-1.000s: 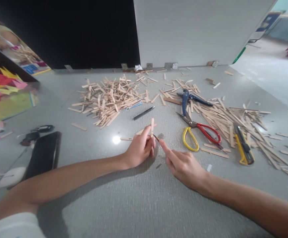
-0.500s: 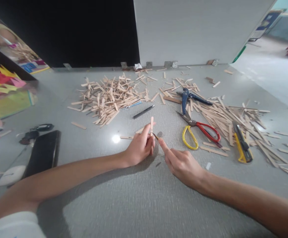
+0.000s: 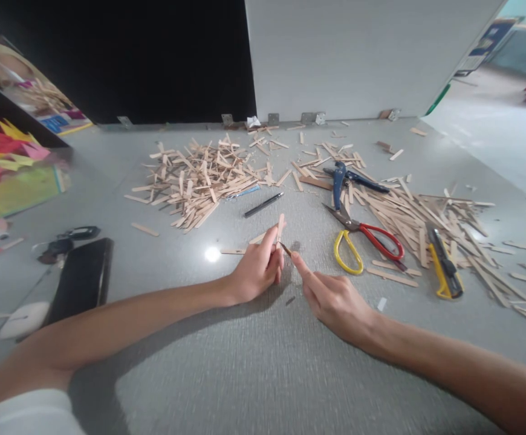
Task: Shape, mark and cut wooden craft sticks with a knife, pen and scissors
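Observation:
My left hand (image 3: 254, 272) is closed on a short flat wooden stick (image 3: 280, 227), whose upper end sticks up past the thumb. Opposite it, my right hand (image 3: 333, 299) grips a thin, dark, pointed tool (image 3: 286, 248), with the index finger stretched along it. The tip meets the wooden stick close to the left fingers; the tool's kind is too small to make out. Behind the left hand, a couple of loose sticks (image 3: 232, 251) lie on the grey table (image 3: 227, 374). A black pen (image 3: 263, 205) rests just beyond.
Piles of wooden sticks (image 3: 194, 181) spread left and right. To the right lie scissors (image 3: 383, 243) with red and yellow handles, a blue-handled tool (image 3: 339, 181) and a yellow box cutter (image 3: 445, 269). A phone (image 3: 81, 278), keys (image 3: 58, 248) and a white mouse (image 3: 23, 320) lie left.
The wooden stick in my left hand now leans slightly to the right. Both hands stay in nearly the same place, with the tool's tip still against the stick.

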Motion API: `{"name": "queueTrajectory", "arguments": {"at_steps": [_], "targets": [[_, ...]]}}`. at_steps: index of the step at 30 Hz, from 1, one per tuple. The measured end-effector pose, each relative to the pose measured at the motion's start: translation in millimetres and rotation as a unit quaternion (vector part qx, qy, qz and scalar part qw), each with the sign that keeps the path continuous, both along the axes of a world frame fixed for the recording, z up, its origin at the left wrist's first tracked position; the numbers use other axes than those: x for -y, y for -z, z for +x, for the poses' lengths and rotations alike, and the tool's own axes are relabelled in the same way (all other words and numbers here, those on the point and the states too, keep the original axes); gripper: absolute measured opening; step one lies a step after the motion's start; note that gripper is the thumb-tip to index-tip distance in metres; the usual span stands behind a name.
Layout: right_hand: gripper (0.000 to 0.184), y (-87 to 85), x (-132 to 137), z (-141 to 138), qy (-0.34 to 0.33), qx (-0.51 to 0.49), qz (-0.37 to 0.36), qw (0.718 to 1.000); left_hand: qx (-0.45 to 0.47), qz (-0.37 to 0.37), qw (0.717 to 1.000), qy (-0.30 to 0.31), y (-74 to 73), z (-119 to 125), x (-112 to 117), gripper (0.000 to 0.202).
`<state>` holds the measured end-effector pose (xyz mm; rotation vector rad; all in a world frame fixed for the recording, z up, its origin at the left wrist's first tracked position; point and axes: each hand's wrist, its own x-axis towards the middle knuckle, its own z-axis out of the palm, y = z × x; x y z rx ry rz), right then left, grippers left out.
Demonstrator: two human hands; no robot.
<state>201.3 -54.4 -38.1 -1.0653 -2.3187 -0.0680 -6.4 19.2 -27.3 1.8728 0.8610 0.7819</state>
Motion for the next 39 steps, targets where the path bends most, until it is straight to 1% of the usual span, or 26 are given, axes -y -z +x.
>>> {"name": "queueTrajectory", "arguments": {"at_steps": [2, 4, 7, 9, 11, 14, 17, 19, 21, 23, 26, 28, 31, 34, 35, 37, 39], "targets": [[0.074, -0.9, 0, 1, 0.001, -0.023, -0.015, 1.0, 0.003, 0.003, 1.0, 0.008, 0.2, -1, 0, 0.052], [0.074, -1.8, 0, 1, 0.001, -0.024, -0.014, 1.0, 0.004, 0.005, 1.0, 0.013, 0.3, -1, 0, 0.053], [0.08, -2.3, 2, -1, 0.001, 0.022, 0.015, 1.0, 0.002, 0.014, 1.0, 0.011, 0.8, -1, 0, 0.051], [0.082, -1.9, 3, -2, 0.005, 0.032, 0.024, 0.999, -0.002, 0.023, 1.0, 0.009, 1.6, -1, 1, 0.05], [0.08, -1.3, 3, -4, 0.009, -0.001, 0.008, 1.0, -0.01, 0.031, 0.999, 0.012, 2.3, -2, 3, 0.05], [0.07, -1.1, 2, -5, 0.008, -0.067, -0.028, 0.997, -0.015, 0.026, 0.999, 0.01, 2.3, -2, 7, 0.053], [0.061, -2.4, 0, -6, 0.005, -0.084, -0.03, 0.996, 0.0, -0.001, 1.0, 0.006, 0.1, -1, 9, 0.055], [0.058, -3.7, 0, -6, 0.004, -0.086, -0.026, 0.996, 0.017, -0.026, 0.999, 0.009, -1.8, -1, 9, 0.056], [0.057, -5.1, 1, -5, 0.006, -0.092, -0.038, 0.995, 0.035, -0.053, 0.998, 0.01, -3.4, 0, 8, 0.059], [0.056, -6.1, 2, -5, 0.01, -0.097, -0.053, 0.994, 0.049, -0.088, 0.995, -0.011, -4.6, 1, 6, 0.061], [0.054, -7.1, 5, -4, 0.013, -0.105, -0.054, 0.993, 0.062, -0.154, 0.984, -0.062, -6.8, 3, 2, 0.062], [0.053, -8.2, 6, -3, 0.019, -0.122, -0.072, 0.99, 0.071, -0.18, 0.979, -0.058, -8.6, 3, 0, 0.061], [0.05, -12.4, 5, -2, 0.062, -0.174, -0.146, 0.972, 0.09, -0.181, 0.979, -0.014, -10.5, 1, 0, 0.058], [0.045, -18.0, 1, 0, 0.117, -0.243, -0.204, 0.941, 0.1, -0.157, 0.983, 0.004, -8.9, -1, 0, 0.053], [0.041, -19.8, 0, 0, 0.122, -0.268, -0.226, 0.929, 0.096, -0.137, 0.986, 0.009, -7.4, -1, 1, 0.051], [0.031, -22.7, -3, 0, 0.104, -0.33, -0.279, 0.896, 0.081, -0.073, 0.994, 0.018, -3.5, -2, 2, 0.044], [0.026, -24.9, -6, 0, 0.071, -0.401, -0.322, 0.855, 0.063, 0.031, 0.997, 0.023, 1.1, -4, 4, 0.038]]}}
